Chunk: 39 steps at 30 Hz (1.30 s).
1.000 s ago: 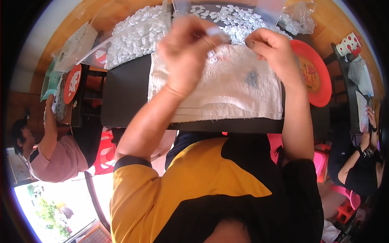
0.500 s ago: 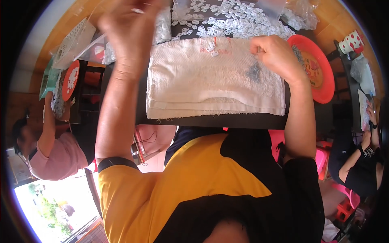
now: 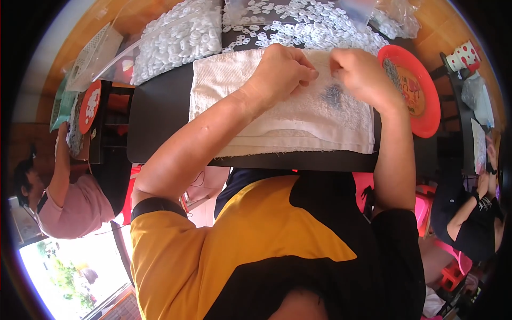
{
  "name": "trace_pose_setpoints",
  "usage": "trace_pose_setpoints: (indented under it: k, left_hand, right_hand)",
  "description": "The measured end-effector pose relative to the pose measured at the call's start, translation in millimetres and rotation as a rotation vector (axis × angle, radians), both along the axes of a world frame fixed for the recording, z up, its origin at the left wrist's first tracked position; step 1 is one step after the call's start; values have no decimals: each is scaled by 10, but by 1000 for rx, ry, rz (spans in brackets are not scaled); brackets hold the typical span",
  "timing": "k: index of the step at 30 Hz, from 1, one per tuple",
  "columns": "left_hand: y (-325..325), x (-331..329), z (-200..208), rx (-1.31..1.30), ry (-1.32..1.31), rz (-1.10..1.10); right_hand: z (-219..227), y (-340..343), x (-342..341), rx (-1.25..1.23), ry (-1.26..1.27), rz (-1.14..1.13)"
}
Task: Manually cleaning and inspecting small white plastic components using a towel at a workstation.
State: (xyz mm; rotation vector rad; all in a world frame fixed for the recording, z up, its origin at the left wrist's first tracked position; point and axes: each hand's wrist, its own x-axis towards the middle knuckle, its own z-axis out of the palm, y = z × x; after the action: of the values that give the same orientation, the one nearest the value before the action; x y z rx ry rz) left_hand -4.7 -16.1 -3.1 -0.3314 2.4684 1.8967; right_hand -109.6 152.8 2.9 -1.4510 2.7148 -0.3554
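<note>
My left hand (image 3: 282, 74) is over the upper middle of a folded white towel (image 3: 314, 130), its fingers curled together in a pinch. Whatever sits in its fingertips is too small or hidden to make out. A short gap to the right, my right hand (image 3: 364, 74) is also closed, thumb against bent fingers, somewhat blurred. Its contents cannot be made out either. Just below it, a small heap of thin grey metal pieces (image 3: 333, 96) lies on the towel. Beyond the towel spreads a pile of small white plastic pieces with holes (image 3: 320, 29).
A clear bag (image 3: 178, 40) full of white pieces lies at the back left. A red plate (image 3: 428, 114) holding grey pieces stands at the right edge of the dark table (image 3: 154, 117). Other people (image 3: 80, 205) sit at tables on both sides.
My left hand has come from the far left, above the bag, down and right over the towel beside my right hand. It now covers the spot where loose white pieces lay. My right hand stays nearly in place.
</note>
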Motion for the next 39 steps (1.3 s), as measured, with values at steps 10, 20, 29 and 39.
trace_pose_setpoints:
  k: [10, 20, 29, 39]
  left_hand:
    - [-102, -4, 163, 465, -43, -4]
    - [-171, -32, 339, 614, 53, 26]
    - [-537, -49, 266, -170, 232, 175]
    - [-499, -113, -189, -791, 309, 63]
  right_hand:
    - [89, -92, 126, -586, -208, 241]
    - [132, -153, 285, -881, -422, 77]
    - [142, -187, 270, -1032, -590, 15]
    - [88, -201, 298, -968, -561, 24]
